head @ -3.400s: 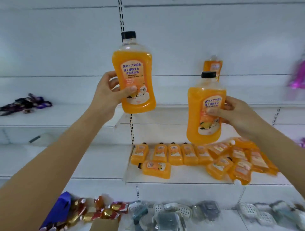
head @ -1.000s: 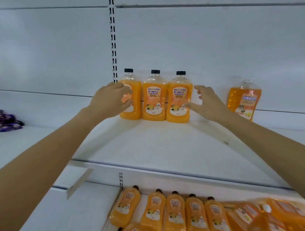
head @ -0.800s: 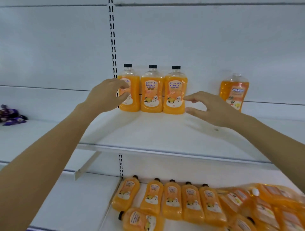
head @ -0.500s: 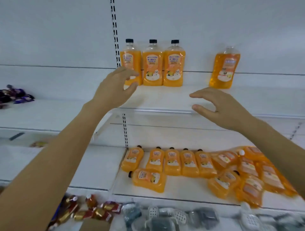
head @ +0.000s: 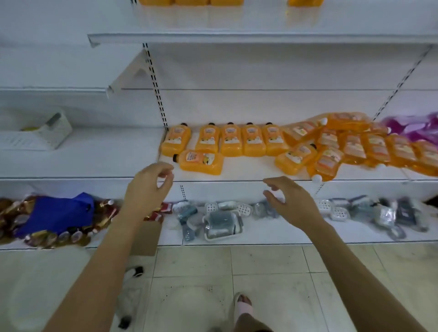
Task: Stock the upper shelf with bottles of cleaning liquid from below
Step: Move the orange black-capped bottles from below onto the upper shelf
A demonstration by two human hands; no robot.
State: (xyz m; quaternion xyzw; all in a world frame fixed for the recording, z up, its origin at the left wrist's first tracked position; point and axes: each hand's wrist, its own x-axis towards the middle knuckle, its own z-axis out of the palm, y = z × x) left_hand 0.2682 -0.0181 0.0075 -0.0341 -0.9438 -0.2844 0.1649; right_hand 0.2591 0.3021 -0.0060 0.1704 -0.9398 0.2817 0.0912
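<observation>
Judging by the four bottle bases (head: 191, 2) seen on the upper shelf (head: 260, 38), little is done: many bottles (head: 231, 141) lie below, approached by left hand (head: 148, 189) and right hand (head: 290, 203), each grip wide, empty.

Showing orange bottles (head: 230, 141) with black caps (head: 230, 123) and pale labels, lying on a white shelf (head: 237, 170). Glowing purple at far right: packets (head: 412, 125). Sitting below, a blue bag (head: 57, 214) among gold and red wrappers (head: 71, 234), beside grey and white dotted packs (head: 222, 220). Spreading underfoot, cream tiles (head: 267, 260) speckled dark. Standing left, a white basket (head: 47, 135) holding something yellow.
</observation>
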